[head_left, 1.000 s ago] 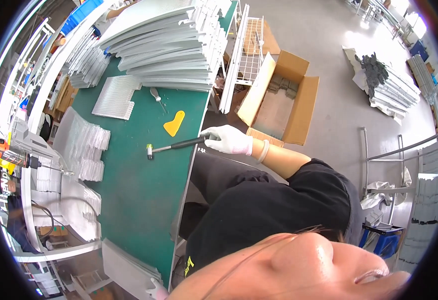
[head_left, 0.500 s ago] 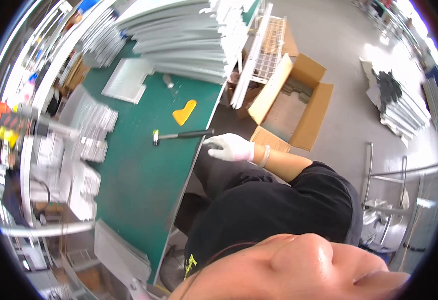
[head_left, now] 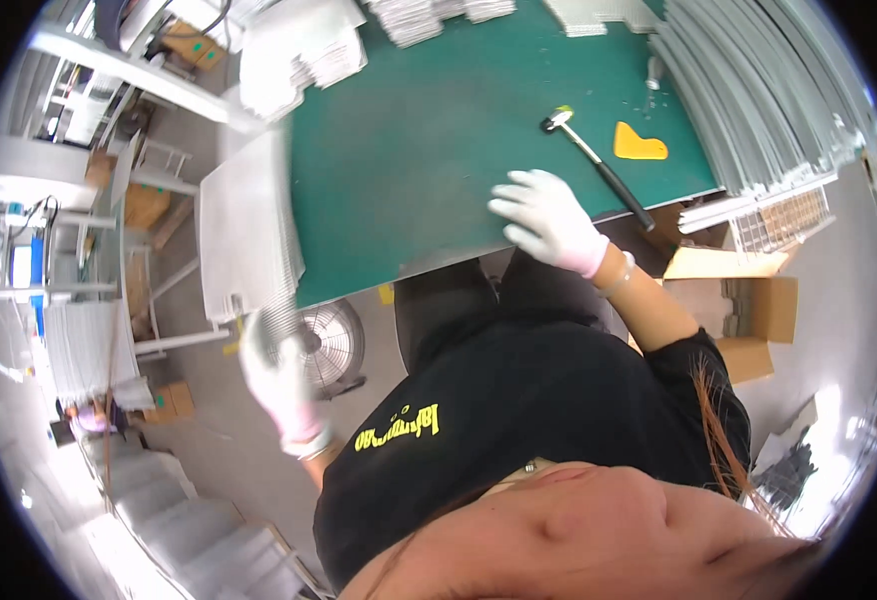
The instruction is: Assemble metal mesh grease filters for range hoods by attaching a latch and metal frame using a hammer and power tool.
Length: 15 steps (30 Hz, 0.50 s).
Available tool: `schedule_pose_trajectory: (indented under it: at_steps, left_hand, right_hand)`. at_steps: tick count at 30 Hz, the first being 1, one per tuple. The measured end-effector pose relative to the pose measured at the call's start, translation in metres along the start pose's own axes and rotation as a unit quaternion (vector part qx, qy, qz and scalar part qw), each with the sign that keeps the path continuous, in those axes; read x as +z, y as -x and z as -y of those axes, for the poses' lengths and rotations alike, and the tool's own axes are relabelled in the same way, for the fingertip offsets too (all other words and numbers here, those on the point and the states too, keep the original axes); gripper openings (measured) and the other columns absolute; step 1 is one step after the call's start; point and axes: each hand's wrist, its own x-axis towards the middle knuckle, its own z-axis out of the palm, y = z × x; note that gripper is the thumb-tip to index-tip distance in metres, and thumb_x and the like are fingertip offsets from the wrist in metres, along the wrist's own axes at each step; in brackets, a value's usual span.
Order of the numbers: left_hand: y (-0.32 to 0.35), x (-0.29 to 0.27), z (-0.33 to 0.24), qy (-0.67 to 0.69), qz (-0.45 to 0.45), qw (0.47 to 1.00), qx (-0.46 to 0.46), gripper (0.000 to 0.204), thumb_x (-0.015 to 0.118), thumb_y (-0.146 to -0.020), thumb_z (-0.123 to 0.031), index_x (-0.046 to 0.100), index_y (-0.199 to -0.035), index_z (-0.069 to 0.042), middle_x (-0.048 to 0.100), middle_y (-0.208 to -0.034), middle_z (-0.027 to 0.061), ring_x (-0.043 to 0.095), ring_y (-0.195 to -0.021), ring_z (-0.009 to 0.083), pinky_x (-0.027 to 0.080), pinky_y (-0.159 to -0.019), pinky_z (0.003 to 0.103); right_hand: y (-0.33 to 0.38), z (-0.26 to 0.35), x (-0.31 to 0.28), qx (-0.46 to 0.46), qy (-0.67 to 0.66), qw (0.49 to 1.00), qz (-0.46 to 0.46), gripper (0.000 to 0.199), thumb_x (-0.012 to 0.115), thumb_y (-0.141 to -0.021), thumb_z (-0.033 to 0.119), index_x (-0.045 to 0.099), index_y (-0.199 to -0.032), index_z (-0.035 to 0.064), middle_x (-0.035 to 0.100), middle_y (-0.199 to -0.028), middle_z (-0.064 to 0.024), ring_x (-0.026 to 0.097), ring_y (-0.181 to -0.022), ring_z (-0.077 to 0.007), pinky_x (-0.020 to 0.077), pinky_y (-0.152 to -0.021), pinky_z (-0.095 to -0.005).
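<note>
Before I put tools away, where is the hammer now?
In the head view, the hammer lies right of centre on the green table, between the right hand and the yellow scraper, its handle end overhanging the near edge.

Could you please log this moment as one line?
left hand: blurred, at panel stack, grip unclear | right hand: open above table | hammer: on table, untouched

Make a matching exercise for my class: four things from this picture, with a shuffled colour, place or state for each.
1. hammer
2. scraper
3. fan
4. cardboard box

A. low down, its flaps open
B. round, with a wire guard
C. handle crossing the edge of the green table
D. flat and yellow

Pairs: 1-C, 2-D, 3-B, 4-A
</note>
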Motion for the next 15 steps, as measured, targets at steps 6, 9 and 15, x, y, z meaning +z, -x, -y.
schedule_pose_trajectory:
  at_steps: [6, 9, 15]
  left_hand:
    - [0.027, 0.122, 0.027, -0.174, 0.157, 0.958, 0.164, 0.071, 0.074, -0.082, -0.043, 0.055, -0.132, 0.004, 0.059, -0.129, 0.0246, 0.057, -0.119, 0.0405, 0.045, -0.103, 0.047]
    - [0.023, 0.13, 0.015, -0.157, 0.229, 0.944, 0.18, 0.068, 0.071, -0.085, -0.044, 0.056, -0.131, 0.004, 0.061, -0.126, 0.0225, 0.059, -0.115, 0.0387, 0.046, -0.101, 0.047]
    - [-0.025, 0.165, 0.02, -0.22, 0.276, 0.872, 0.339, 0.069, 0.073, -0.082, -0.042, 0.055, -0.138, -0.007, 0.05, -0.142, 0.0204, 0.044, -0.133, 0.0411, 0.03, -0.112, 0.058]
  right_hand:
    - [-0.031, -0.022, 0.039, -0.019, 0.092, 0.991, 0.09, 0.048, 0.062, -0.08, 0.038, 0.059, -0.12, 0.0098, 0.058, -0.126, -0.0122, 0.051, -0.117, -0.0279, 0.0357, -0.104, -0.0463]
    - [-0.01, -0.074, 0.026, 0.104, 0.251, 0.961, -0.052, 0.04, 0.062, -0.083, 0.028, 0.061, -0.11, -0.0015, 0.06, -0.121, -0.0172, 0.051, -0.119, -0.0356, 0.0385, -0.101, -0.049]
    - [-0.009, -0.035, 0.025, 0.116, 0.139, 0.983, -0.021, 0.044, 0.065, -0.083, 0.02, 0.059, -0.122, -0.0003, 0.059, -0.129, -0.0196, 0.046, -0.13, -0.0402, 0.0315, -0.112, -0.0517]
